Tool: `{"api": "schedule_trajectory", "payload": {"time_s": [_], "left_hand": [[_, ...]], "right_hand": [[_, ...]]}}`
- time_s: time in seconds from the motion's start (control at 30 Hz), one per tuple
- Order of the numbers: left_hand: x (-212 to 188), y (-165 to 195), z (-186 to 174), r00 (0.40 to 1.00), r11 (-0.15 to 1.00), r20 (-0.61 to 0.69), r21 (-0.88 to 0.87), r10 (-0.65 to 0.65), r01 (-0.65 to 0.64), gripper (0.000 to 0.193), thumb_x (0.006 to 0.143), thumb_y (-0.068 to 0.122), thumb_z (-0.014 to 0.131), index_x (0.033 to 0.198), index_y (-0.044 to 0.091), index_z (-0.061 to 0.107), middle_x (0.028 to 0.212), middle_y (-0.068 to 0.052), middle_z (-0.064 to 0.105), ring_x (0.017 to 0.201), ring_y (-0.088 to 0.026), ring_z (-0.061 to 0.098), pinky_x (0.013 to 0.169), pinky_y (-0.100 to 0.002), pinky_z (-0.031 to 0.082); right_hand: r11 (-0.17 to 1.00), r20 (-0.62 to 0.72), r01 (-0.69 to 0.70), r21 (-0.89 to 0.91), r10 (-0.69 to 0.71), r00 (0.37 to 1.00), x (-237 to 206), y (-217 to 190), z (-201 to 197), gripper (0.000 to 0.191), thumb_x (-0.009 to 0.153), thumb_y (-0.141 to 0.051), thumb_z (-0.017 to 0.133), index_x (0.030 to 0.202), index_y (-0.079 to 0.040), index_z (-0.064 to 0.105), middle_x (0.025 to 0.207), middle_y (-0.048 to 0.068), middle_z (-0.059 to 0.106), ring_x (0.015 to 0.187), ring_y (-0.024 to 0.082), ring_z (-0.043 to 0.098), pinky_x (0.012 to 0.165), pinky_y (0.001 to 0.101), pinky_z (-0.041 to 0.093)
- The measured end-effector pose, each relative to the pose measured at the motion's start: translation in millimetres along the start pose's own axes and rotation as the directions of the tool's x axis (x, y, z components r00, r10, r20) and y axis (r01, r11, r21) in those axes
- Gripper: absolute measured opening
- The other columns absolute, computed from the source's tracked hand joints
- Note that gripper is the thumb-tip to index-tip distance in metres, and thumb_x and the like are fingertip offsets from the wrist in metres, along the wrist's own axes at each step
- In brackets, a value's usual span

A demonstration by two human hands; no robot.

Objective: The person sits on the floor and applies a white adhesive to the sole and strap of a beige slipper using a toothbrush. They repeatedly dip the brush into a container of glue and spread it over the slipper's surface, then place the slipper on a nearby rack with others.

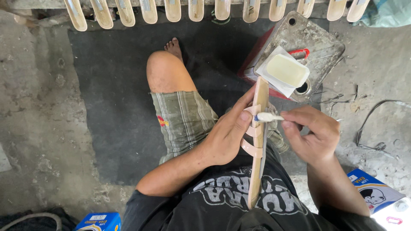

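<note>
My left hand grips a long beige sandal with pale pink straps, held on edge over my lap. My right hand pinches a small brush whose white, glue-coated head touches the sandal near its upper straps. A white tub of yellowish glue sits just beyond the sandal's tip on a dented metal can.
A row of several beige soles lines the top edge. A dark mat covers the concrete floor under my bare knee. Blue boxes lie at lower left and lower right. Loose wire lies on the right.
</note>
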State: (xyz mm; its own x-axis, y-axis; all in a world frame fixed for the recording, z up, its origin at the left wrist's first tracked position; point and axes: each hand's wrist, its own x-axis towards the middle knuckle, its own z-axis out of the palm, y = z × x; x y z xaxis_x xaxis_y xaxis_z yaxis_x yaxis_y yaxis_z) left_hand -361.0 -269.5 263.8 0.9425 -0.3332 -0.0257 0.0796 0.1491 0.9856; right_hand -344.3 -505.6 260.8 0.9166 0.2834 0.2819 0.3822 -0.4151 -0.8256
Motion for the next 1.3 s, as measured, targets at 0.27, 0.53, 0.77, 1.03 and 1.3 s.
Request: {"api": "schedule_trajectory", "payload": {"time_s": [0.27, 0.53, 0.77, 1.03, 1.3], "left_hand": [[2.1, 1.0, -0.4, 1.000, 1.000, 0.011, 0.007, -0.011, 0.011, 0.066, 0.117, 0.044, 0.024, 0.166, -0.001, 0.019, 0.168, -0.022, 0.037, 0.157, -0.031, 0.040, 0.129, -0.038, 0.032], [0.4, 0.4, -2.1, 1.000, 1.000, 0.002, 0.011, 0.014, -0.014, 0.067, 0.118, 0.045, 0.025, 0.166, -0.001, 0.020, 0.170, -0.023, 0.036, 0.159, -0.031, 0.038, 0.131, -0.039, 0.031], [3.3, -15.5, -7.7, 0.998, 0.991, 0.070, -0.136, -0.007, 0.017, 0.074, 0.116, 0.052, 0.027, 0.165, -0.003, 0.023, 0.163, -0.020, 0.045, 0.153, -0.027, 0.044, 0.128, -0.037, 0.035], [-10.0, -73.9, -8.3, 0.997, 0.899, 0.068, -0.433, -0.037, 0.063, 0.076, 0.113, 0.056, 0.026, 0.163, -0.001, 0.025, 0.156, -0.015, 0.046, 0.144, -0.024, 0.047, 0.125, -0.038, 0.038], [-36.0, -139.9, -8.0, 0.949, 0.709, 0.075, -0.647, -0.307, 0.280, 0.069, 0.115, 0.053, 0.023, 0.157, 0.000, 0.036, 0.151, -0.017, 0.051, 0.137, -0.025, 0.052, 0.118, -0.042, 0.043]], "right_hand": [[0.991, -0.042, 0.066, -0.118, -0.072, 0.997, 2.1, -3.4, 1.5, 0.014, 0.094, 0.006, 0.076, 0.105, 0.001, 0.070, 0.100, 0.015, 0.072, 0.083, 0.020, 0.070, 0.070, 0.0268, 0.054], [0.996, 0.065, 0.027, 0.085, -0.033, 0.997, -0.8, 7.3, -4.2, 0.015, 0.090, 0.005, 0.075, 0.103, -0.001, 0.070, 0.099, 0.013, 0.072, 0.085, 0.019, 0.072, 0.073, 0.0267, 0.056], [0.980, 0.211, -0.042, 0.193, 0.000, 0.977, 10.4, 15.9, -10.5, 0.017, 0.086, 0.004, 0.074, 0.103, -0.001, 0.073, 0.093, 0.012, 0.074, 0.079, 0.013, 0.071, 0.065, 0.0234, 0.055], [0.961, 0.047, 0.060, -0.271, -0.049, 0.998, -4.4, 2.6, 3.3, 0.013, 0.093, -0.005, 0.079, 0.102, -0.009, 0.072, 0.098, 0.008, 0.073, 0.083, 0.022, 0.072, 0.070, 0.0306, 0.055], [0.910, 0.110, -0.153, -0.386, 0.210, 0.971, 4.4, -13.0, 5.4, 0.006, 0.088, -0.010, 0.082, 0.094, -0.010, 0.080, 0.081, 0.008, 0.073, 0.060, 0.023, 0.064, 0.055, 0.0354, 0.050]]}}
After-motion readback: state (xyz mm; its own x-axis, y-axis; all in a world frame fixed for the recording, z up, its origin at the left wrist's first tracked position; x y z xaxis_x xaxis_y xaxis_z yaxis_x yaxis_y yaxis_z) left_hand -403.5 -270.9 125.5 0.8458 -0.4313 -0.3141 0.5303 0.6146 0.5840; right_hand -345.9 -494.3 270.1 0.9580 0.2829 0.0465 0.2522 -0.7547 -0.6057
